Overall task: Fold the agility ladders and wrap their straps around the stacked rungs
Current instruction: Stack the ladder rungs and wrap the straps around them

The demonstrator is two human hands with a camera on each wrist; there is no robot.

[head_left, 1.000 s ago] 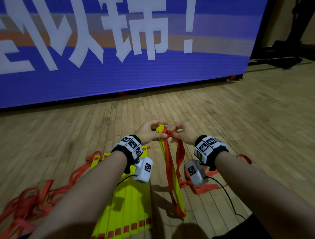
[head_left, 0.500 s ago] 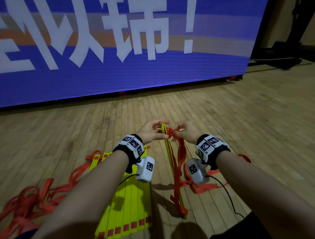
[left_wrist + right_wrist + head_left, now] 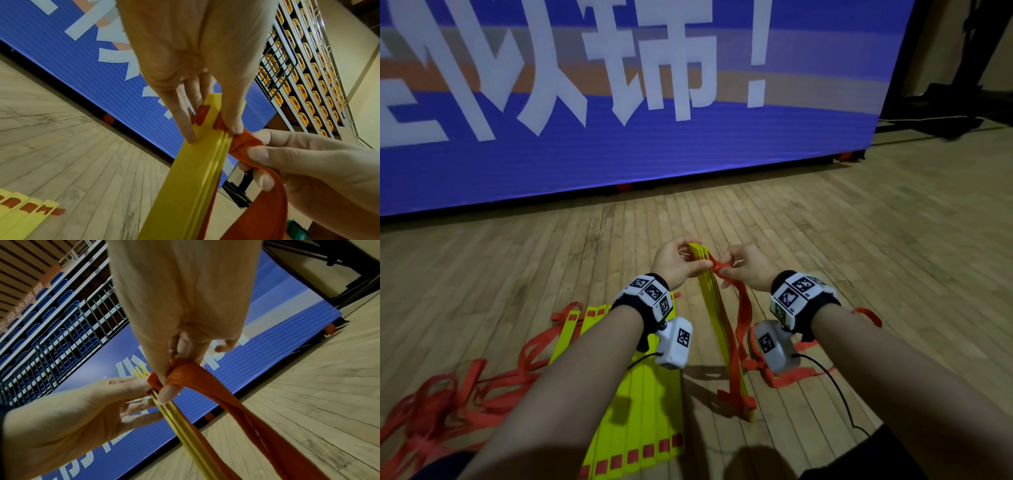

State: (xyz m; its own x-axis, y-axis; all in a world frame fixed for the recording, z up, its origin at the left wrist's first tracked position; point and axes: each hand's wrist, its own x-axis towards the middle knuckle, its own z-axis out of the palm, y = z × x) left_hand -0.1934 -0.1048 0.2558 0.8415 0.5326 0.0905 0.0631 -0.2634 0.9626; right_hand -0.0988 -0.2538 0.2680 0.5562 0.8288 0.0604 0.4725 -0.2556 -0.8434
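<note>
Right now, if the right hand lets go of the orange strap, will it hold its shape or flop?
Likely flop: the strap creases where the right hand pinches it and hangs slack below. It probably weighs little; loose strap lies in limp loops on the floor. The rungs look stiff, standing straight in the left hand.

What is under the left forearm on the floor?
Flat yellow rungs of a second ladder, side by side on the wooden floor, with loose orange straps alongside. The left forearm covers their middle.
</note>
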